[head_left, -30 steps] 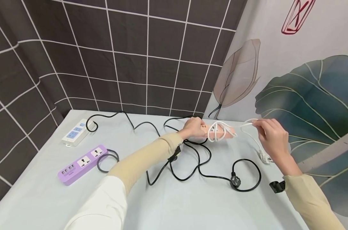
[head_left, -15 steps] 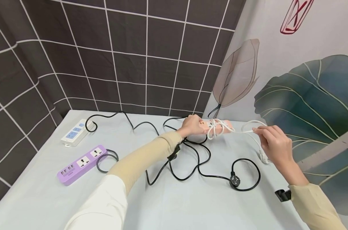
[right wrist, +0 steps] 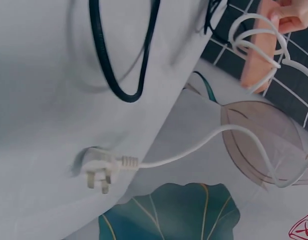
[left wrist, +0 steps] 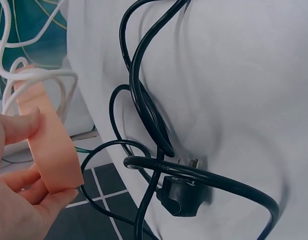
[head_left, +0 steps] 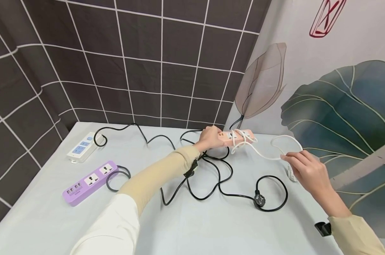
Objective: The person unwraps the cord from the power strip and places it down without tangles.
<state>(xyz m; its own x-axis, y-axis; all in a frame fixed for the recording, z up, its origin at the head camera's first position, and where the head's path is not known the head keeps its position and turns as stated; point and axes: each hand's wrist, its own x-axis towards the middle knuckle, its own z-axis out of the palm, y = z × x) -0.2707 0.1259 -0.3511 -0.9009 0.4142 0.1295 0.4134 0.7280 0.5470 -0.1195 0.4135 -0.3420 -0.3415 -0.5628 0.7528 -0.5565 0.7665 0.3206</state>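
Observation:
In the head view my left hand [head_left: 210,137] grips the left end of a pink power strip [head_left: 225,139] near the table's back edge. A white cord [head_left: 269,158] is looped loosely round the strip's other end. My right hand [head_left: 308,171] pinches that cord between thumb and fingers, right of the strip. From there the cord curves on to a white plug [right wrist: 98,161], which lies on the table in the right wrist view. The left wrist view has my thumb on one side of the strip and my fingers on the other.
A purple power strip [head_left: 90,185] and a white one with blue sockets [head_left: 84,147] lie at the left. Tangled black cords [head_left: 221,182] cross the middle of the table [head_left: 205,226], with a black plug [head_left: 259,200] inside a loop. Dark tiled cloth [head_left: 141,74] hangs behind.
My right hand has moved right and toward me, drawing the white cord out into a longer slack span. The pink power strip has shifted slightly left and up in my left hand.

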